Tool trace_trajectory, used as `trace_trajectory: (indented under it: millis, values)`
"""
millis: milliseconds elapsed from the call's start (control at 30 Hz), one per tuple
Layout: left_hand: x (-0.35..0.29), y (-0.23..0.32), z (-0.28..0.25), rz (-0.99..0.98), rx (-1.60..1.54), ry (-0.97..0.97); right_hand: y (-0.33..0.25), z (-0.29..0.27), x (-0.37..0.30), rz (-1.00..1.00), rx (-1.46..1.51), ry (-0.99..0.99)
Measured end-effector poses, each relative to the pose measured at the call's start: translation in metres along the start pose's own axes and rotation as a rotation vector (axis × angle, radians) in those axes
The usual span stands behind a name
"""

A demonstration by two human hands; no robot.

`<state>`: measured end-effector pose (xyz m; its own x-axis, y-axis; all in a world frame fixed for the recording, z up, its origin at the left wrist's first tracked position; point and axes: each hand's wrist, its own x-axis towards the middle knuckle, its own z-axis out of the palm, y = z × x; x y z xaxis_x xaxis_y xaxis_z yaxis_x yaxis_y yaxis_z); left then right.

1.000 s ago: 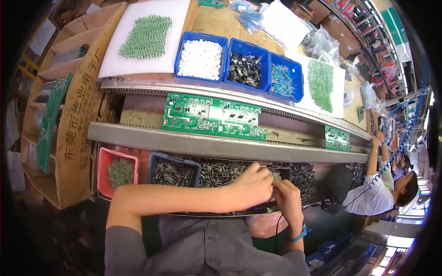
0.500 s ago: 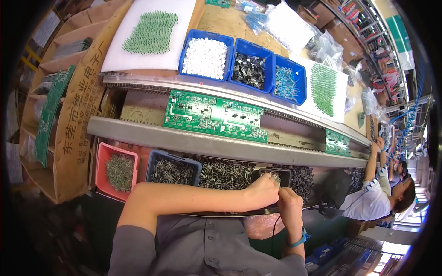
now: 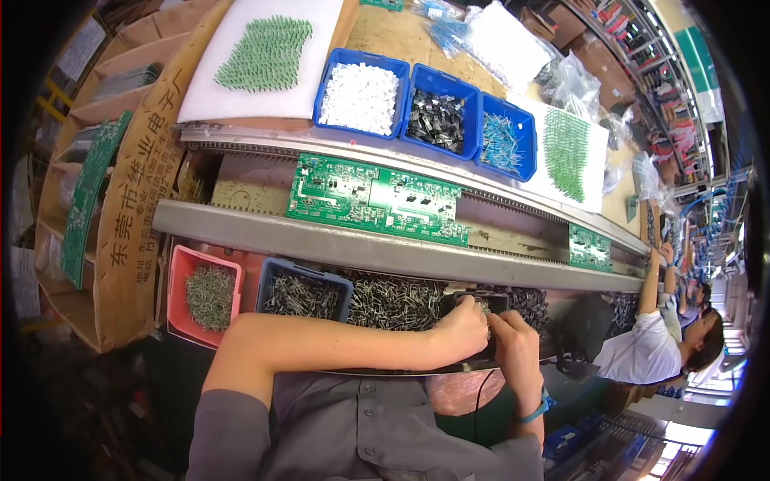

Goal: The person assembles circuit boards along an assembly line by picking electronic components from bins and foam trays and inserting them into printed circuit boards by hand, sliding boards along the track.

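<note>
My left hand (image 3: 460,332) is closed, its fingers pinched at the near edge of a small dark bin (image 3: 499,303) of small metal-legged parts. Beside it my right hand (image 3: 516,343), a blue band on its wrist, pinches with thumb and forefinger close to the left fingertips. What either hand holds is too small or hidden to make out. Left of the bin lies a heap of dark metal-legged components (image 3: 393,303). Beyond the hands, a large green circuit board (image 3: 377,200) spans two metal rails.
A red bin (image 3: 173,293) and a dark blue bin (image 3: 346,301) hold leaded parts. Three blue bins (image 3: 405,104) stand past the rail (image 3: 321,240). A smaller board (image 3: 589,247) sits further right. A cardboard rack (image 3: 132,232) stands left; a co-worker (image 3: 650,345) works at right.
My right hand has shifted slightly to the right and its fingers have drawn a little apart from my left hand. The left hand stays nearly in place.
</note>
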<state>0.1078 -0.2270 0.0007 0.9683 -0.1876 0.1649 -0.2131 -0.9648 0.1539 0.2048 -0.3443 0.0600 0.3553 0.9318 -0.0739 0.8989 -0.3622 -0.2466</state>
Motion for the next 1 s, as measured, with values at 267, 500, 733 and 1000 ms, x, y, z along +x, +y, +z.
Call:
trace_trajectory:
  millis: [267,500,733,1000]
  values:
    - [-0.002,0.000,-0.002,0.010,0.050,-0.045,-0.006,-0.005,0.073,-0.195,0.140,0.249]
    - [-0.001,0.002,0.023,0.009,-0.094,0.237,-0.015,0.028,0.140,-0.442,0.223,0.244]
    - [-0.003,0.003,0.020,0.035,-0.168,0.278,-0.023,0.051,0.166,-0.512,0.238,0.220]
    - [-0.005,0.005,0.020,0.064,-0.167,0.325,-0.028,0.052,0.167,-0.533,0.197,0.222]
